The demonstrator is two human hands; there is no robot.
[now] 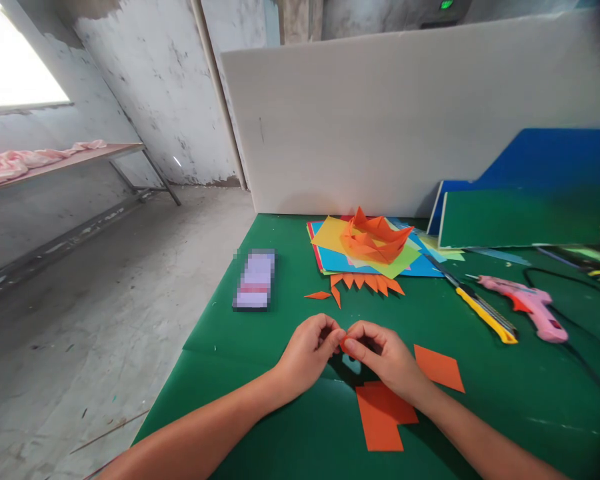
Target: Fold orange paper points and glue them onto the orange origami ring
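Observation:
My left hand (307, 350) and my right hand (383, 357) meet above the green table (260, 413), both pinched on a small piece of orange paper (344, 342) between the fingertips. Below my right wrist lies a larger cut orange sheet (383, 417). An orange diamond-shaped piece (439, 368) lies just right of my right hand. Further back, a row of small folded orange points (367, 283) lies at the edge of a stack of coloured paper (330, 237), which carries folded orange shapes (375, 239).
A yellow utility knife (485, 313) and a pink glue gun (527, 305) with a black cord lie to the right. A phone (255, 279) lies at the left. A white board (405, 113) stands behind the table; blue and green boards (525, 213) lean at right. Concrete floor lies left.

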